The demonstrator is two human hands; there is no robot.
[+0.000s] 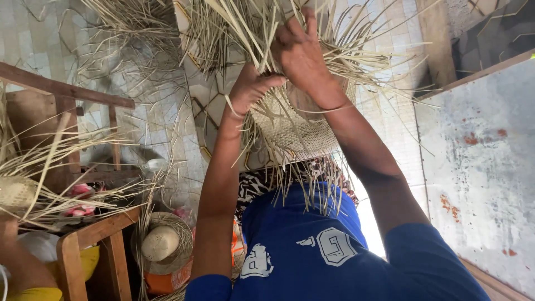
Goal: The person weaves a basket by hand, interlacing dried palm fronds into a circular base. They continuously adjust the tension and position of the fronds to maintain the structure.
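Straw weaving over a pale tiled floor

Left hand [251,86] and right hand [301,53] both grasp straw strands [262,33] above the woven hat [290,125]; a wooden chair [83,245] stands left.

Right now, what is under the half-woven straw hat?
Under the half-woven straw hat loose straw ends hang over a patterned cloth and blue shirt. The lap beneath is covered.

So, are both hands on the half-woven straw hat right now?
Yes: the left hand and the right hand both grip the loose straw strands of the unfinished woven hat.
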